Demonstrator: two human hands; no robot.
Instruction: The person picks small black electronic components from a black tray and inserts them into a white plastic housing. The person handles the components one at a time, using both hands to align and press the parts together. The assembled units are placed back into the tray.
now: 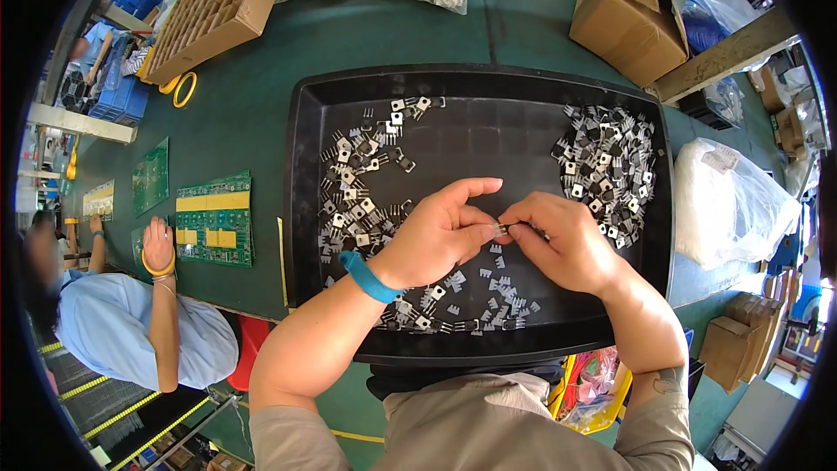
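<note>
Left hand (446,235) and right hand (562,244) — each grip pinching a small part (500,230) above the black tray (488,135), midway between its left and right edges — appear engaged in a fitting step, the next move probably calling for steady, precise alignment.

Light: bright throughout your view. Glare: white patches on the rumpled translucent plastic bag (737,205) at your right. Sheen: faint, on your black rectangular plastic tray (488,135). Distortion: fisheye, bending your dark-green tabletop (527,35); corners black. Focus: your bare right hand (565,244) clear, far edges soft.
</note>
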